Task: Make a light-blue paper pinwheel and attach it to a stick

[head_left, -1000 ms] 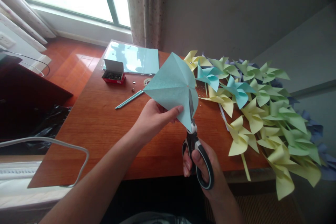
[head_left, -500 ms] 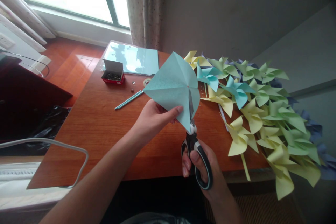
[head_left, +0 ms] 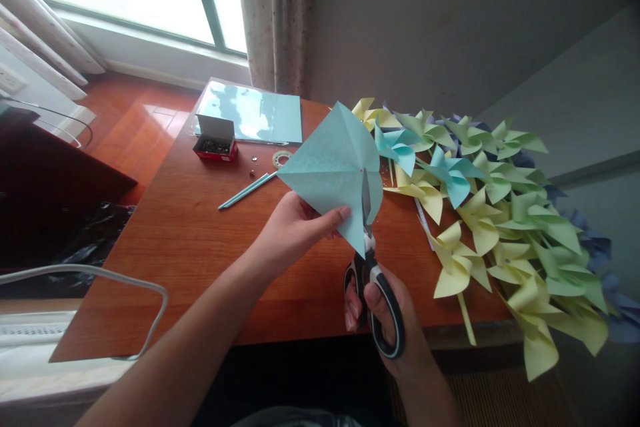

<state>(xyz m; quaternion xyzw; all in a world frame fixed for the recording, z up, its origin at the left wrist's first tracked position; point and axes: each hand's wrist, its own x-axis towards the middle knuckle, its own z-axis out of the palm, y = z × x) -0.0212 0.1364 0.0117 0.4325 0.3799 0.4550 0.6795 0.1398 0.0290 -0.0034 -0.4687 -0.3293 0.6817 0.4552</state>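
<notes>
A light blue sheet of paper (head_left: 325, 163), creased through its middle, is held up over the wooden table. My left hand (head_left: 305, 223) pinches its lower edge, thumb on top and fingers underneath. In my right hand (head_left: 383, 307) is a pair of scissors (head_left: 370, 263) with black and white handles. The thumb is through one handle loop and fingers are in the other. Their blades point away from me and lie at the paper's lower right part, reaching nearly to the centre of the creases.
Paper pinwheels (head_left: 455, 260) in yellow, green, blue and purple crowd the table's right side. Farther left are a small open box (head_left: 216, 147) of metal bits, a tape roll (head_left: 281, 159), blue sticks (head_left: 245, 192) and a packet of blue paper (head_left: 250, 110). A white cable (head_left: 125, 272) crosses the left edge.
The paper has shifted slightly right and down, its right part bending differently. The scissor handles sit a little closer together. My left hand keeps its pinch.
</notes>
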